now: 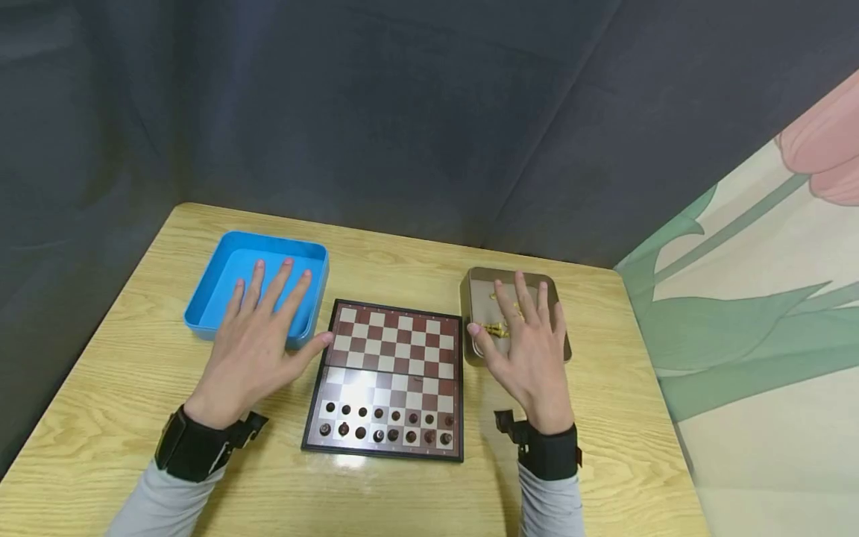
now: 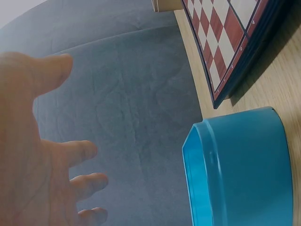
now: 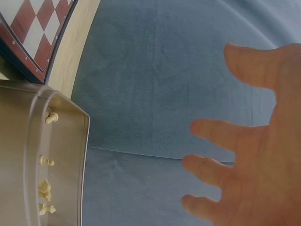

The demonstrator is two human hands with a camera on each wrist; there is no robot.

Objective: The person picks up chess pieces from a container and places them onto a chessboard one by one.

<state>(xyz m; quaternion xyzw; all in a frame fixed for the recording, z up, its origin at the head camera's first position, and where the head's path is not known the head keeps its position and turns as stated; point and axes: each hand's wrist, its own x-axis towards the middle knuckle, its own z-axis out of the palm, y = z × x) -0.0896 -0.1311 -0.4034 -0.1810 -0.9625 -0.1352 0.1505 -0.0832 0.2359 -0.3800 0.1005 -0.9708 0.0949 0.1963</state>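
My left hand [image 1: 251, 350] hovers with its fingers [image 1: 271, 287] spread flat and holding nothing, over the near rim of the blue square plastic tray [image 1: 231, 246], which sits just left of the folding brown-and-white chessboard [image 1: 389, 350]. My right hand [image 1: 530, 350] is likewise splayed wide and empty, above the bronze-coloured metal tin [image 1: 473, 287] just right of the chessboard. The dark chess pieces [image 1: 385, 425] already stand in two rows on the chessboard's near edge, so I judge that side set up. The pale gold chess pieces [image 3: 46, 188] lie loose in the tin, and none stands on the chessboard's far half, whose squares are bare. The blue tray shows nothing inside where I can see it. So I reckon about half the setting-out is done, with the pale set left to place. All rests on the light wooden worktop [image 1: 403, 261].
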